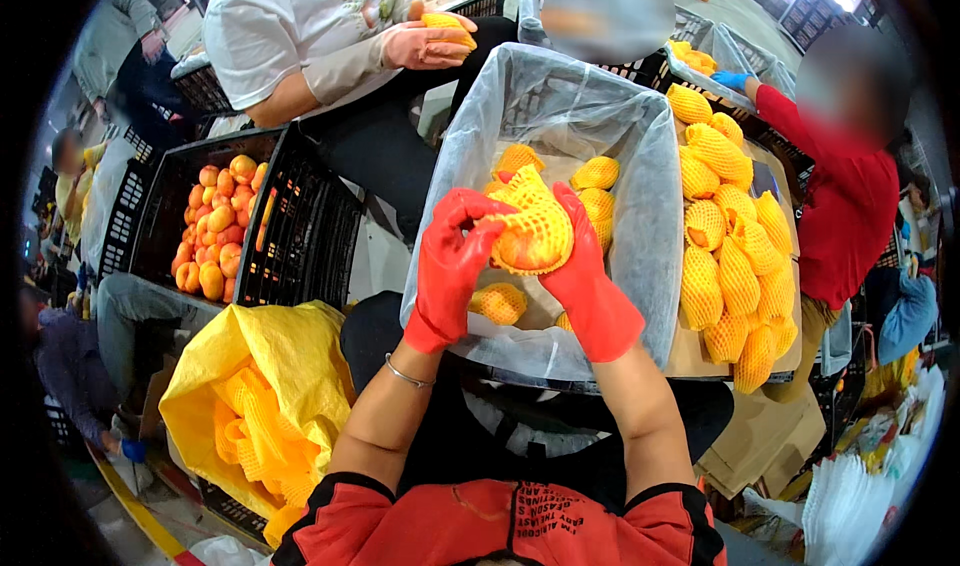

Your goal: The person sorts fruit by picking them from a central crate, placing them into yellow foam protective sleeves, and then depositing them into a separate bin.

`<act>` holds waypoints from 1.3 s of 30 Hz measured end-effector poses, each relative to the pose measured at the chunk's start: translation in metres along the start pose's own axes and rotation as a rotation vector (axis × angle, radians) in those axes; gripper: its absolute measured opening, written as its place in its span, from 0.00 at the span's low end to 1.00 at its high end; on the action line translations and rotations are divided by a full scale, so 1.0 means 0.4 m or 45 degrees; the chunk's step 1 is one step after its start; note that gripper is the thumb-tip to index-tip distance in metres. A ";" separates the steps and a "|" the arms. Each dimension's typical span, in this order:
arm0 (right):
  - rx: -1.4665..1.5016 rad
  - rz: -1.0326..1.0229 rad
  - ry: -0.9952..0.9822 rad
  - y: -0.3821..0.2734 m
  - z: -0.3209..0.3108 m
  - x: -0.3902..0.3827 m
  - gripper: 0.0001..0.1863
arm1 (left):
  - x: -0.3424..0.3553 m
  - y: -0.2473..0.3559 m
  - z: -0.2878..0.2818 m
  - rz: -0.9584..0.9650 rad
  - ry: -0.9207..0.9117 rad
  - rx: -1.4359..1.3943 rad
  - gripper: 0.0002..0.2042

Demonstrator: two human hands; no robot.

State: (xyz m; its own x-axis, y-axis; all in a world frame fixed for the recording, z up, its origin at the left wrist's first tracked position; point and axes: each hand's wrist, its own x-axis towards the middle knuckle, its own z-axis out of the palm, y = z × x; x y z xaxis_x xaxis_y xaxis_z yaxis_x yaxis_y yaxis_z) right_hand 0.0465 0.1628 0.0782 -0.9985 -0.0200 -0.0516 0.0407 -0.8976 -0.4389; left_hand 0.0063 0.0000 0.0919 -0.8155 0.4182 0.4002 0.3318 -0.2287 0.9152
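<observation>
My left hand (448, 271) and my right hand (590, 296), both in red rubber gloves, grip a peach in a yellow foam net (530, 228) above a crate lined with clear plastic (630, 116). The left fingers are bent at the net's upper left; the right ones wrap its right side. Inside the crate, several netted fruits (497, 304) lie on the bottom. Right of it, a pile of netted fruit (733, 256) rests on cardboard (690, 361).
A black crate of peaches (215, 226) stands left, above a yellow sack of foam nets (195, 381). Co-workers surround me: gloved hands (420, 48) hold a netted fruit opposite, and a red-sleeved person (830, 216) works at right. White foam sheets (840, 496) lie lower right.
</observation>
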 end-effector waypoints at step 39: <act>0.136 0.008 0.154 0.030 -0.032 0.023 0.30 | -0.008 0.034 0.089 0.216 -0.084 0.545 0.33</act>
State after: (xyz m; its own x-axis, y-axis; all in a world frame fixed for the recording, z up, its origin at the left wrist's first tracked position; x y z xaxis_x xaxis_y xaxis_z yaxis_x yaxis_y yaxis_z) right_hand 0.0381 0.1575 0.0610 -0.9861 0.0217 -0.1646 0.0362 -0.9394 -0.3408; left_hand 0.0301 0.0267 0.1047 -0.7054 0.4644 0.5355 0.6352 0.0791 0.7683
